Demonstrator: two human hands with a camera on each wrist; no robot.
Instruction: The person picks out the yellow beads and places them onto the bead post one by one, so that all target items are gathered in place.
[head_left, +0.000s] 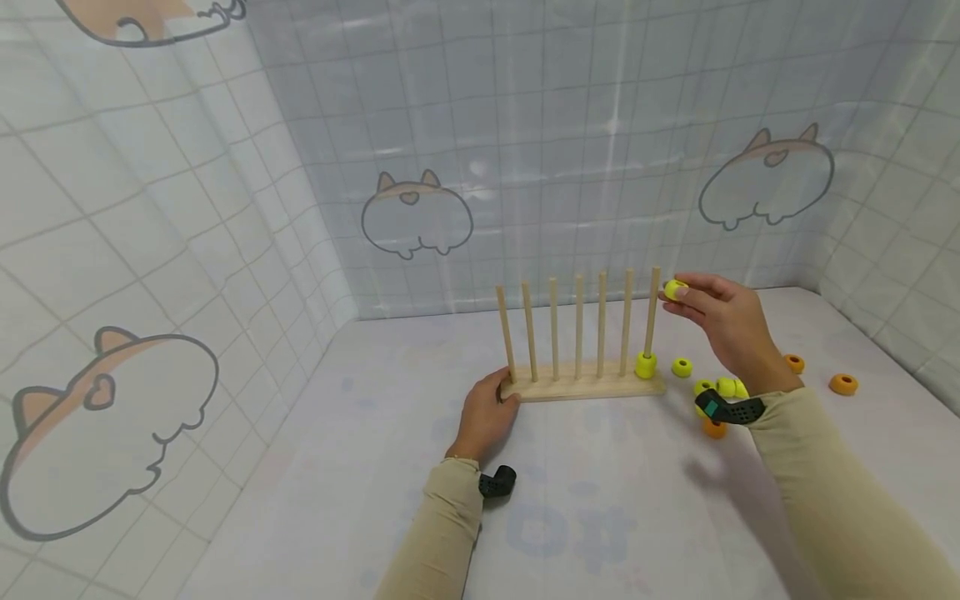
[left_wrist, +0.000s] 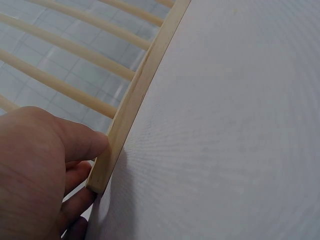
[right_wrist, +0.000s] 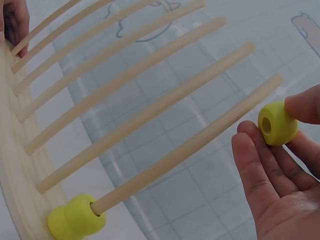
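Observation:
A wooden peg rack (head_left: 581, 387) with several upright rods stands on the table. My left hand (head_left: 483, 419) grips the left end of its base, thumb on the front edge in the left wrist view. Between thumb and fingers my right hand (head_left: 726, 321) pinches a yellow bead (right_wrist: 278, 123), its hole showing. That bead is beside the upper end of the rightmost rod (right_wrist: 190, 145), apart from it. Two yellow beads (right_wrist: 77, 217) are stacked at the foot of this rod; the other rods are bare.
Right of the rack lie several loose yellow beads (head_left: 682, 367), partly hidden by the right wrist. Orange beads (head_left: 843, 384) lie farther right, and another orange bead (head_left: 715, 428) sits nearer the front. A tile-patterned sheet (head_left: 540, 167) rises behind the table.

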